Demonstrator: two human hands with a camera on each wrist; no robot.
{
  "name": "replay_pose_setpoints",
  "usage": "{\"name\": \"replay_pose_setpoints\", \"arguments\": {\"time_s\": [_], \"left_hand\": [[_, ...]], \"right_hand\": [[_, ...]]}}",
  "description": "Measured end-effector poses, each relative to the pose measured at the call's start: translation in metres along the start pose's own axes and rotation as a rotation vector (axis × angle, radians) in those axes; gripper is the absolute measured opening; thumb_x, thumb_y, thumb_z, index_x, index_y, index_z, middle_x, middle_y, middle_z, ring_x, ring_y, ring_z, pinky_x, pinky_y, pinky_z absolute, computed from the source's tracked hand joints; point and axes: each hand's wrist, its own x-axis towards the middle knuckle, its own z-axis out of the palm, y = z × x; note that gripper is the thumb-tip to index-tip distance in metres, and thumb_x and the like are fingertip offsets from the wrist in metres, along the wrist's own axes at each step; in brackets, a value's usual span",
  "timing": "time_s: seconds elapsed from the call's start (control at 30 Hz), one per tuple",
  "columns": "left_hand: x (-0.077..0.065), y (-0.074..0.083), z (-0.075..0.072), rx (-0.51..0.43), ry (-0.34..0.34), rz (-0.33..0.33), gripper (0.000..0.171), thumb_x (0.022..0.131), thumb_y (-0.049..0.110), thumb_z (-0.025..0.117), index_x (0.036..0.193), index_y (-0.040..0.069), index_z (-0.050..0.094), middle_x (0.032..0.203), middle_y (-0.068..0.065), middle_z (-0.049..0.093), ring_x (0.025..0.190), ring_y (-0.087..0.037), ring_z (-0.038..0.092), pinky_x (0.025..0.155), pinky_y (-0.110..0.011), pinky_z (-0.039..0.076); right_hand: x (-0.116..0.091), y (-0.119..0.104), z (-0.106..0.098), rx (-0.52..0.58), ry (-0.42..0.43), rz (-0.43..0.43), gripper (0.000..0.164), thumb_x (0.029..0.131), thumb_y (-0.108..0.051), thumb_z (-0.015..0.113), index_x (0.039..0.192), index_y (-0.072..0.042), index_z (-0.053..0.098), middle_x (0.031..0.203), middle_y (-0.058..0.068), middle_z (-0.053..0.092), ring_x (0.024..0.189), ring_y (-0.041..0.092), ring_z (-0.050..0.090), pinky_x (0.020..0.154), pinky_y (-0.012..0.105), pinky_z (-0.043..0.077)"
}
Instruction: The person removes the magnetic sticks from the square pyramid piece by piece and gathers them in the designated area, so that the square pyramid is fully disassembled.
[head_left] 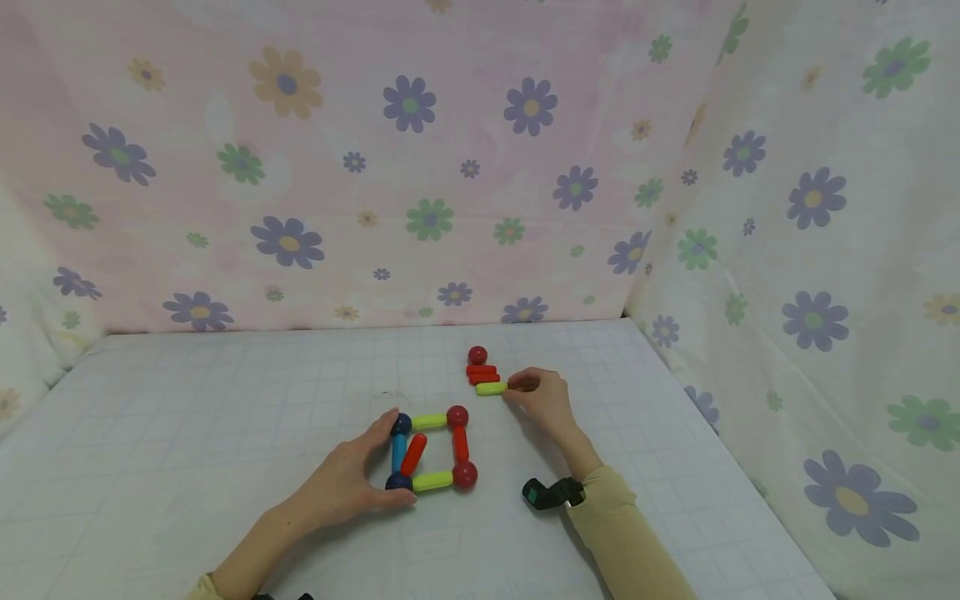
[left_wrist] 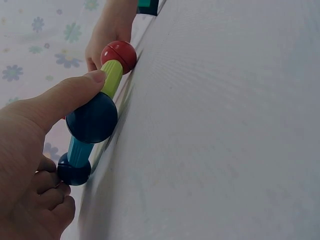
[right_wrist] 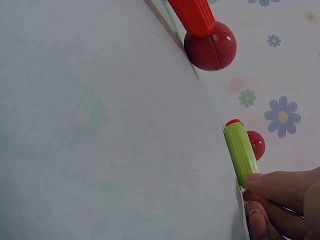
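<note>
A square of magnetic rods and balls lies on the table, with blue balls on its left and red balls on its right. Yellow-green rods form its far and near sides, a blue rod its left, a red rod its right. Another red rod slants inside it. My left hand holds the square between thumb and fingers at the two blue balls. Farther back, my right hand pinches the right end of a yellow-green rod, also seen in the right wrist view.
Two red rods and a single red ball lie just behind the pinched rod. A dark wrist device is strapped at my right sleeve. Flowered cloth hangs behind and beside the white table.
</note>
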Motion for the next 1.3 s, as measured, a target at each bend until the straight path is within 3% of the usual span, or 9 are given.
{"name": "replay_pose_setpoints", "arguments": {"time_s": [0.33,0.57,0.73,1.0,1.3], "left_hand": [[0.0,0.001,0.0,-0.006,-0.001,-0.003,0.112,0.071,0.057,0.085,0.16,0.02,0.026,0.163,-0.005,0.032,0.148,-0.032,0.033,0.114,-0.059,0.035],[0.0,0.001,0.0,-0.021,-0.004,-0.003,0.113,0.071,0.056,0.085,0.16,0.02,0.026,0.163,-0.004,0.032,0.149,-0.032,0.032,0.114,-0.058,0.035],[0.0,0.002,0.0,-0.017,-0.007,-0.004,0.113,0.071,0.056,0.085,0.16,0.02,0.026,0.163,-0.005,0.032,0.149,-0.032,0.032,0.114,-0.059,0.034],[0.001,0.001,-0.001,-0.03,-0.015,-0.013,0.113,0.07,0.057,0.085,0.16,0.022,0.026,0.163,-0.005,0.032,0.149,-0.033,0.031,0.115,-0.059,0.033],[0.0,0.001,-0.001,-0.035,-0.008,-0.012,0.113,0.07,0.057,0.085,0.16,0.022,0.026,0.163,-0.005,0.032,0.149,-0.033,0.031,0.115,-0.06,0.032]], "right_hand": [[0.0,0.001,-0.002,-0.002,-0.008,0.003,0.018,0.085,-0.013,0.08,0.102,-0.008,0.075,0.099,0.006,0.074,0.091,0.021,0.067,0.087,0.037,0.058],[-0.002,-0.011,-0.019,0.068,-0.014,-0.029,0.024,0.085,-0.016,0.081,0.106,-0.009,0.074,0.103,0.007,0.075,0.097,0.023,0.069,0.089,0.038,0.058],[-0.014,-0.038,-0.022,0.129,-0.095,-0.074,0.029,0.086,-0.021,0.08,0.112,-0.011,0.073,0.107,0.003,0.074,0.099,0.021,0.068,0.09,0.036,0.059],[-0.04,-0.074,-0.008,0.211,-0.26,-0.2,0.025,0.086,-0.018,0.079,0.109,-0.01,0.073,0.102,0.006,0.074,0.09,0.017,0.069,0.083,0.029,0.059],[-0.059,-0.077,0.016,0.218,-0.405,-0.277,0.025,0.088,-0.02,0.078,0.111,-0.011,0.073,0.106,0.01,0.074,0.091,0.017,0.068,0.081,0.021,0.057]]}}
